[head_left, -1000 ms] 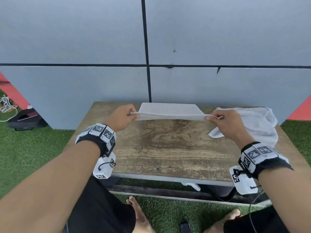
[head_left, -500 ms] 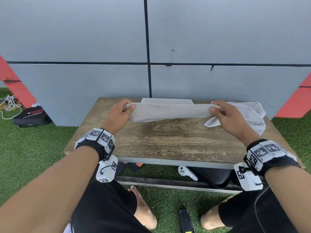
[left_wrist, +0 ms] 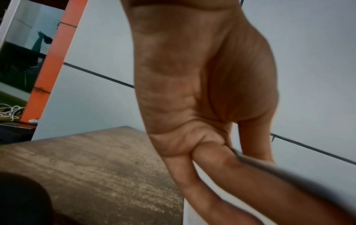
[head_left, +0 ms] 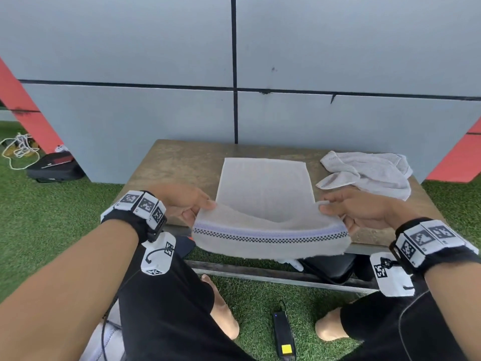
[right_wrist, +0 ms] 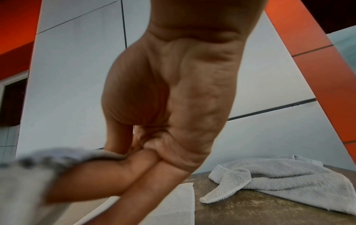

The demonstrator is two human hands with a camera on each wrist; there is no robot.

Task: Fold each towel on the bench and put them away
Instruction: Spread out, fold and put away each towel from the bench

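Observation:
A pale grey towel [head_left: 263, 188] lies lengthwise on the wooden bench [head_left: 177, 168]. Its near end, with a checkered stripe, is lifted and hangs past the front edge. My left hand [head_left: 205, 207] pinches the towel's near left corner, and my right hand [head_left: 324, 207] pinches the near right corner. In the left wrist view the thumb and fingers [left_wrist: 215, 153] clamp the towel's edge [left_wrist: 289, 172]. The right wrist view shows the same grip on the blurred towel [right_wrist: 48, 156]. A second towel [head_left: 372, 173] lies crumpled at the bench's back right, also visible as the crumpled towel [right_wrist: 279, 179].
A grey panel wall stands right behind the bench. On the grass lie a black case [head_left: 54, 166] and cables [head_left: 18, 149] at the left, and a black device [head_left: 283, 334] between my feet. A black bag [head_left: 330, 267] sits under the bench.
Both hands have drawn the towel's end from the back of the bench toward me, past the front edge. The towel now lies stretched out along the bench.

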